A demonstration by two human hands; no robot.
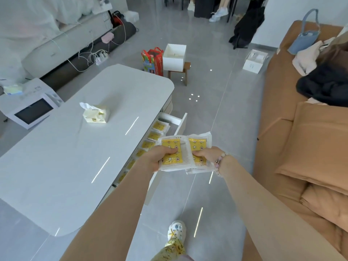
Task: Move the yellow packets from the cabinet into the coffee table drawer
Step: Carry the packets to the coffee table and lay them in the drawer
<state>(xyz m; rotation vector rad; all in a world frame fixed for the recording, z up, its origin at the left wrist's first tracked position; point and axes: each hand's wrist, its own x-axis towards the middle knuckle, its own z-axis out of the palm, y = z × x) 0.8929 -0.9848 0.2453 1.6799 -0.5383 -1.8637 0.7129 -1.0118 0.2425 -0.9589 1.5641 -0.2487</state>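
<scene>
The left hand (160,159) grips one yellow packet (170,147) and the right hand (204,154) pinches a second packet (197,143), the two touching side by side. Just beyond them, more packets (154,135) lie in a row in the open drawer (181,122) of the bench (75,157), which carries a tissue pack (96,114).

Left hand (160,159) and right hand (204,154) extended side by side (fingers (196,153) curled).

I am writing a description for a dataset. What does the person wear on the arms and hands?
No gloves or rings show. The right hand has a beaded bracelet at its wrist, pink and whitish beads with a darker one. The left hand has nothing at its wrist. Whether the forearms wear close-fitting sleeves is unclear.
</scene>
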